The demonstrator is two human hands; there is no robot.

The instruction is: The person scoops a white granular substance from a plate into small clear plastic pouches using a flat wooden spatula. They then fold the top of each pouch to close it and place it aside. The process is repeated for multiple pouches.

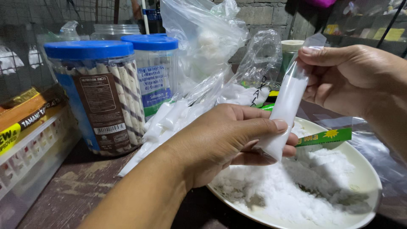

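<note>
Both hands hold one narrow clear plastic sleeve packed with white powder (287,106), tilted above a shallow cream-coloured round plate (368,178). The left hand (224,142) pinches the sleeve's lower end, its grip pressed together between thumb and fingers; the right hand (352,80) pinches the empty upper end the same way. The sleeve looks filled for most of its length, with only the flat top left unfilled and, as far as can be seen, not yet closed. On the plate lies a broad heap of loose white powder (296,186), so plenty appears still unpacked, and a green printed strip (325,137) rests across the rim. Behind the left hand sits a pile of already filled white sleeves (167,121), too bunched to count, beside a large clear plastic bag (203,46). On the worn dark wooden surface (80,186) stand two clear jars with blue lids: one with striped wafer sticks (99,93), one behind it (154,70). A clear plastic bin (29,148) sits at the left edge.
</note>
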